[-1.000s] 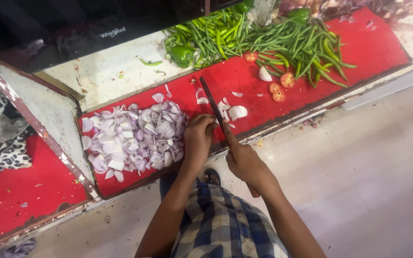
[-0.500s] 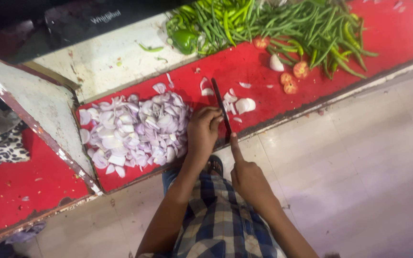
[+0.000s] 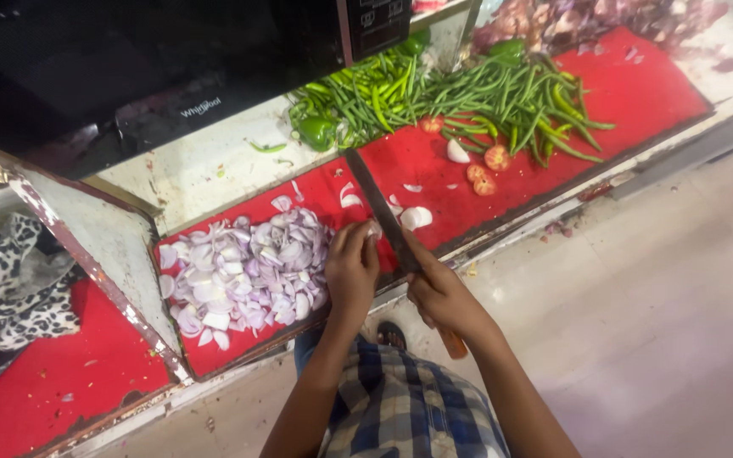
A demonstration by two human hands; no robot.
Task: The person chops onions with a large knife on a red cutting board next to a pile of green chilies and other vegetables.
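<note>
Onion slices (image 3: 243,276) lie in one big pale-purple heap on the red counter mat (image 3: 434,161), and everything else sits around that heap. Just to its right the person's left hand (image 3: 351,270) presses down with fingers curled tight over a piece of onion (image 3: 374,229), most of which is hidden under the fingertips. Right of that hand, the right hand (image 3: 441,293) is clenched around the handle of one long knife (image 3: 379,206), whose blade slants up and away from the heap, its edge touching the piece under the left hand. Beyond the blade, four or five loose white onion bits (image 3: 416,217) are scattered on the mat. Farther right of the heap lie three cut tomato pieces (image 3: 484,176) and one white wedge (image 3: 457,151). Above these spreads one wide pile of green chillies (image 3: 502,97), with one green capsicum (image 3: 317,131) at the pile's end nearest the heap.
</note>
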